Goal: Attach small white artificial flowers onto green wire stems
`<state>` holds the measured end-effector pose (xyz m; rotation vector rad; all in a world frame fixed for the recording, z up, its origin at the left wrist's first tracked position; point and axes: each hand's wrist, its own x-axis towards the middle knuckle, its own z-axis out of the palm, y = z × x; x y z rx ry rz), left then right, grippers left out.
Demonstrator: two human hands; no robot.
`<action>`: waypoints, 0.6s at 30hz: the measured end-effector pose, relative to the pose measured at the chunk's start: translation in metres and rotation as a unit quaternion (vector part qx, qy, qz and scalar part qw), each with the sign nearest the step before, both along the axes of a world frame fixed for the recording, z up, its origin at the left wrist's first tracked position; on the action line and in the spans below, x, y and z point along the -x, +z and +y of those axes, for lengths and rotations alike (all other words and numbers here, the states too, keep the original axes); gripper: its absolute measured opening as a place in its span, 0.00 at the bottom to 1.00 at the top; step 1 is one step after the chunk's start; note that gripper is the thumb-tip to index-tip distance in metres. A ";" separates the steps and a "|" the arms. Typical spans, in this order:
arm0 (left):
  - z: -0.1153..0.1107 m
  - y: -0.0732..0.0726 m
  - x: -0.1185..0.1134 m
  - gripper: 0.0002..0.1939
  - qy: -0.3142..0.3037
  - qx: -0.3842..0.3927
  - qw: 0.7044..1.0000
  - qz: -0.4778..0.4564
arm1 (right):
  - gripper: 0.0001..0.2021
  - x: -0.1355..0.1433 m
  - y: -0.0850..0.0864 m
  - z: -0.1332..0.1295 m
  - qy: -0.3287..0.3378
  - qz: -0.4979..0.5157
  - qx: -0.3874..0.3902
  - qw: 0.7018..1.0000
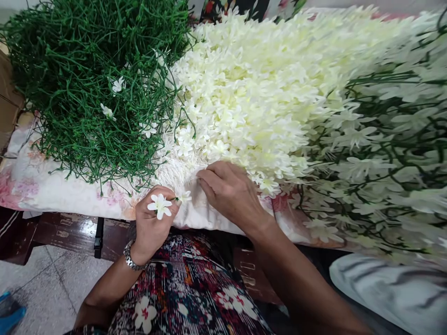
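Observation:
My left hand (153, 223) is closed on a green artificial flower stem, most of which is hidden in the fingers. One white artificial flower (159, 206) shows over the knuckles, and another white blossom (184, 197) sticks out past the fingertips. To its right, my right hand (226, 188) has thumb and fingers pinched together beside a pile of thin white stamens (173, 170). Whatever those fingertips grip, if anything, is too small to make out. Just beyond the right hand lies a large heap of white-yellow flower heads (251, 102).
A tall heap of bare green plastic stems (94, 83) stands at the left, with several white flowers caught in it. Flowers on green stems (370, 172) fill the right side. Beneath them spreads a floral cloth (80, 190). A cardboard box (9, 93) stands at the far left.

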<state>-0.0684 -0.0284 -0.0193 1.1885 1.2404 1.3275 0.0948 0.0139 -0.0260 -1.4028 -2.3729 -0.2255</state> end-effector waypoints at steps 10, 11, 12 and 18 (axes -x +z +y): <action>-0.004 -0.003 0.001 0.06 0.018 0.028 0.999 -0.010 | 0.03 -0.001 0.023 -0.032 0.022 0.234 0.094 0.967; -0.004 -0.002 0.000 0.05 0.019 0.016 1.000 -0.008 | 0.03 0.002 0.027 -0.037 0.027 0.252 0.111 0.961; -0.004 -0.002 -0.001 0.04 0.020 0.001 1.000 -0.005 | 0.03 0.005 0.030 -0.042 0.037 0.269 0.125 0.954; -0.008 0.003 -0.004 0.03 -0.004 -0.108 0.990 0.093 | 0.05 0.022 0.031 -0.048 0.050 0.307 0.125 0.942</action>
